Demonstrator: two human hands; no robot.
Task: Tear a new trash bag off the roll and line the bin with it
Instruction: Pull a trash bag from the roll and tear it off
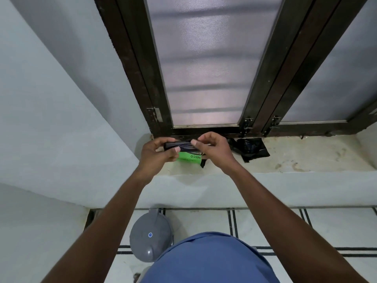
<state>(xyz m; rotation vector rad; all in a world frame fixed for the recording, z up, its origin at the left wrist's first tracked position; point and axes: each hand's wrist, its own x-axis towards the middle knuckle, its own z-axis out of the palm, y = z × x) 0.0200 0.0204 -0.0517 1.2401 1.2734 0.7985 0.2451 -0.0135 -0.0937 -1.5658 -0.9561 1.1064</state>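
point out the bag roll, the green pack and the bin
bag roll (pixel 179 146), head view, on the black middle showing between both hands
green pack (pixel 188 156), head view, on its green label, lying on the sill
bin (pixel 150 234), head view, on its grey lid, down on the floor

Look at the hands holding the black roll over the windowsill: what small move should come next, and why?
Probably the right hand should peel the loose end free while the left hand steadies the roll of black bags. Both hands pinch the roll above the green packet, no bag is unrolled yet, and the grey bin on the floor below has its lid shut.
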